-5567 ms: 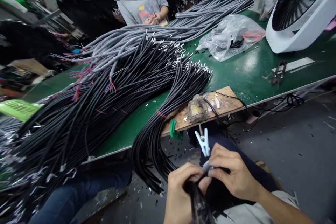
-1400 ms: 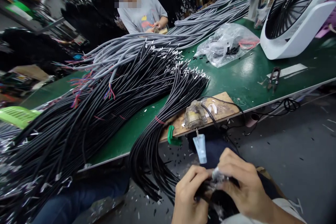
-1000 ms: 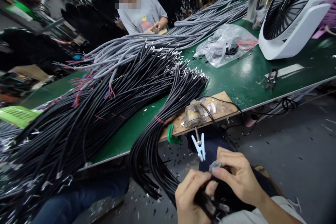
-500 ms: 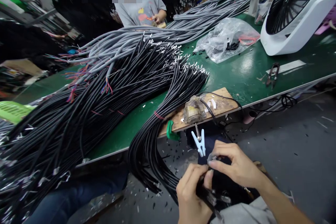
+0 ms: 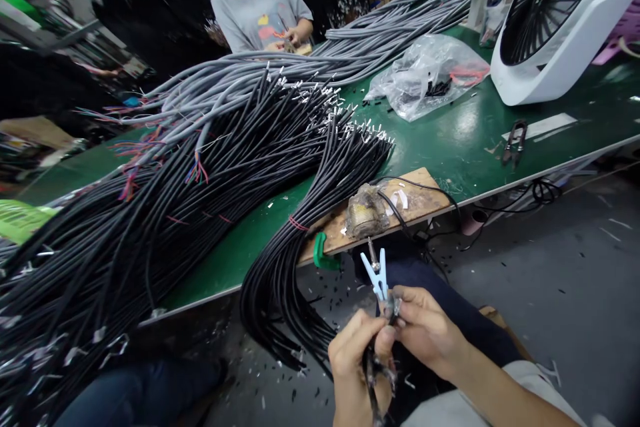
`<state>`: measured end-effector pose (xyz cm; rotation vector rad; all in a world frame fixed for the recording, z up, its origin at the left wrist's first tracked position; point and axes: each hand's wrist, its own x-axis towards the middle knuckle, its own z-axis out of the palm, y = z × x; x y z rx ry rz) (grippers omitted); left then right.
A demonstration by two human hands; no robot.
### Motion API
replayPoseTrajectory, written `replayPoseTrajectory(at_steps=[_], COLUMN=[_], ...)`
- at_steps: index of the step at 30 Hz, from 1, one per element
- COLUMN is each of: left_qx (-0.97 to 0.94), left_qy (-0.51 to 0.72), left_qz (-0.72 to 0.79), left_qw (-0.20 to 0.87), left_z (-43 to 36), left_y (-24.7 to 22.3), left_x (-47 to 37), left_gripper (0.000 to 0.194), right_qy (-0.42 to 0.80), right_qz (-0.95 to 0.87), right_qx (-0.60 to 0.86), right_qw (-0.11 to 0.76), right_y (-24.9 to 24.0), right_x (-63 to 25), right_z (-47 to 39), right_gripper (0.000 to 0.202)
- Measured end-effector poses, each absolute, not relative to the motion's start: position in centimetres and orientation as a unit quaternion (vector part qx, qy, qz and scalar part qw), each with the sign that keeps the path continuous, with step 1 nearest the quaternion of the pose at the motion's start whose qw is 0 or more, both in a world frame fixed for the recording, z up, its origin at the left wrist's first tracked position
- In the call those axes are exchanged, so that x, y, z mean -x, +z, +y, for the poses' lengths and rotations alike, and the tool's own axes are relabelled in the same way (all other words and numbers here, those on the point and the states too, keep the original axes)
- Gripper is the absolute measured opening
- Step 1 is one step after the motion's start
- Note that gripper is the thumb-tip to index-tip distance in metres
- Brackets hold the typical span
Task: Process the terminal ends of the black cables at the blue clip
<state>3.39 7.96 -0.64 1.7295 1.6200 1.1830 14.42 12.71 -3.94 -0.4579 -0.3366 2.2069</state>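
Low at the centre, my left hand (image 5: pixel 357 360) is closed round dark cable ends that hang below its fingers. My right hand (image 5: pixel 425 323) pinches a small greyish piece, too small to name, right beside the left fingertips. Just above the fingers is a light blue clip (image 5: pixel 377 275), at the tip of a metal shaft (image 5: pixel 372 252) that sticks out from a small tape-wrapped motor (image 5: pixel 364 212). The motor sits on a wooden board (image 5: pixel 425 190). A black cable bundle (image 5: pixel 300 221) with a red tie curves over the table edge toward my left hand.
Grey cables (image 5: pixel 240 70) and black cables (image 5: pixel 210 173) cover the left of the green table (image 5: pixel 470 153). A plastic bag (image 5: pixel 425 73), a white fan (image 5: pixel 540 73) and snips (image 5: pixel 515 142) lie to the right. A green clamp (image 5: pixel 323 253) grips the board. A person (image 5: pixel 250 20) sits opposite.
My right hand has moved left and down, closer to my left hand. Both hands now meet right under the blue clip. The view has shifted slightly.
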Motion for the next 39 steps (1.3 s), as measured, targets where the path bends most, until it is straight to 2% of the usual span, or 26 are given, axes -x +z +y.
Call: replayPoseTrajectory(at_steps=[4,7,11,16,19,21,23,25,27,29,32,34,35,36,39], left_qx=[-0.644,-0.657,-0.677,-0.655,-0.631,-0.625,-0.621,-0.613,-0.602,-0.593,-0.59,-0.6,-0.607,-0.612,-0.629], left_qy=[0.39,0.373,0.366,0.353,0.369,0.377,0.387,0.398,0.413,0.424,0.421,0.407,0.4,0.394,0.377], left_qz=[0.615,0.608,0.587,0.61,0.624,0.639,0.652,0.662,0.667,0.667,0.658,0.649,0.644,0.641,0.617], left_qw=[0.235,0.243,0.251,0.27,0.275,0.244,0.199,0.164,0.147,0.156,0.207,0.231,0.237,0.243,0.287], left_z=[8.3,8.3,8.2,8.3,8.3,8.3,8.1,8.1,8.1,8.2,8.4,8.5,8.5,8.5,8.6], left_y=[-0.2,-0.4,-0.8,-0.2,0.0,-0.2,-0.5,-0.6,-0.5,-0.3,0.0,0.1,0.1,0.1,0.4], left_x=[-3.2,-3.4,-3.7,-3.3,-3.3,-3.4,-3.6,-3.9,-4.0,-3.9,-3.8,-3.6,-3.5,-3.4,-2.8], left_gripper=[0.034,0.031,0.027,0.039,0.042,0.04,0.037,0.035,0.034,0.034,0.038,0.041,0.041,0.041,0.042], right_qy=[0.837,0.779,0.704,0.804,0.793,0.739,0.634,0.498,0.407,0.414,0.516,0.564,0.562,0.545,0.52], right_qz=[-0.229,-0.356,-0.396,-0.36,-0.345,-0.345,-0.389,-0.472,-0.55,-0.58,-0.533,-0.54,-0.569,-0.605,-0.657], right_qx=[0.21,0.268,0.372,0.223,0.276,0.355,0.411,0.406,0.354,0.323,0.346,0.341,0.33,0.32,0.288], right_qw=[0.45,0.44,0.458,0.418,0.419,0.456,0.527,0.604,0.638,0.624,0.575,0.524,0.502,0.484,0.464], right_y=[-3.5,-3.0,-2.7,-3.2,-3.4,-3.4,-3.3,-3.4,-3.6,-3.9,-4.2,-4.0,-3.7,-3.5,-2.8], right_x=[-15.9,-16.7,-16.8,-17.0,-16.8,-16.2,-15.6,-15.1,-14.9,-15.1,-15.5,-15.9,-16.1,-16.3,-16.7], right_z=[13.5,14.0,14.5,14.8,14.3,13.6,12.7,11.7,11.0,10.5,10.8,11.6,12.1,12.7,13.8], right_gripper=[0.023,0.035,0.023,0.041,0.042,0.038,0.029,0.022,0.031,0.037,0.038,0.025,0.013,0.011,0.035])
